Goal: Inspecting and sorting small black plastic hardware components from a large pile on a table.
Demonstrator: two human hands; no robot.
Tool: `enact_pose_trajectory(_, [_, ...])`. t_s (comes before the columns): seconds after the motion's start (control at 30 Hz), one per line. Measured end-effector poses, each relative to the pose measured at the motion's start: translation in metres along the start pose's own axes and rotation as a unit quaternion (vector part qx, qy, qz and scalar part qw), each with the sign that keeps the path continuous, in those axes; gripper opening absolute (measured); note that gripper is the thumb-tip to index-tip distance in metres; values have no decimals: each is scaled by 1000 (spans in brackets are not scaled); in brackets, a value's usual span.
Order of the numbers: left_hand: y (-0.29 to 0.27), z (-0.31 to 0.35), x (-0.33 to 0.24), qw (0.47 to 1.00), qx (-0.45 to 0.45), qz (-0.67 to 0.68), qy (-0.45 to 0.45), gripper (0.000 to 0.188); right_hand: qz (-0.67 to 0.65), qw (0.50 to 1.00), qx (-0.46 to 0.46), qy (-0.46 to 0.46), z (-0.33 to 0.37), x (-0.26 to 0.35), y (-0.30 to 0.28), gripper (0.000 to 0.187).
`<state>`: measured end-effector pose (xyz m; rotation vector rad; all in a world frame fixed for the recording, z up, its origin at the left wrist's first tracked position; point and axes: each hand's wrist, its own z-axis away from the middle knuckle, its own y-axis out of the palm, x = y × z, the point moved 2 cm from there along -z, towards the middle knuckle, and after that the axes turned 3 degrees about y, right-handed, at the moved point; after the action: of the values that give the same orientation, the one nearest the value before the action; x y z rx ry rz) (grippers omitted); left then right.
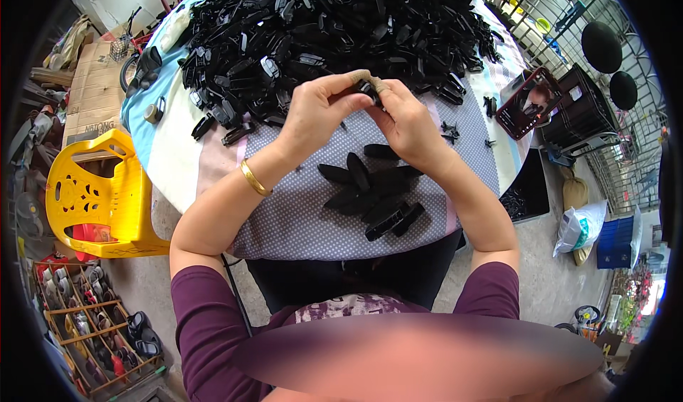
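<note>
Above the middle of the table, my left hand (318,112) and my right hand (410,126) meet, fingertips pinched around one small black plastic piece (368,89). Tan coverings wrap some of the fingertips. Most of the piece is hidden by my fingers, so its exact kind does not show. Just beyond my hands rises a large heap of glossy black plastic pieces (284,35), long and narrow in shape. Closer to me, between my forearms, several matt black elongated pieces (370,186) lie in a loose cluster on the dotted tablecloth (284,220).
A phone (530,103) stands propped at the table's right side. Small black bits (449,131) lie to the right of my hands. At the left edge sits a small round container (151,113). A yellow plastic chair (107,196) and a shoe rack (89,327) are at the left.
</note>
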<state>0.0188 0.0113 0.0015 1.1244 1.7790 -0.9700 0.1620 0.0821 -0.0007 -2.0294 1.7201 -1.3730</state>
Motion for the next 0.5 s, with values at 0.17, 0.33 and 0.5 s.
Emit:
enact_pose_trajectory(0.17, [1, 2, 4, 991, -16, 130, -36, 29, -58, 996, -14, 72, -1, -3, 3, 36])
enact_pose_trajectory(0.33, [-5, 1, -2, 997, 58, 57, -13, 24, -231, 943, 127, 202, 1, -17, 4, 27])
enact_pose_trajectory(0.5, [-5, 2, 2, 992, 64, 108, -22, 24, -92, 982, 84, 141, 5, -5, 5, 17])
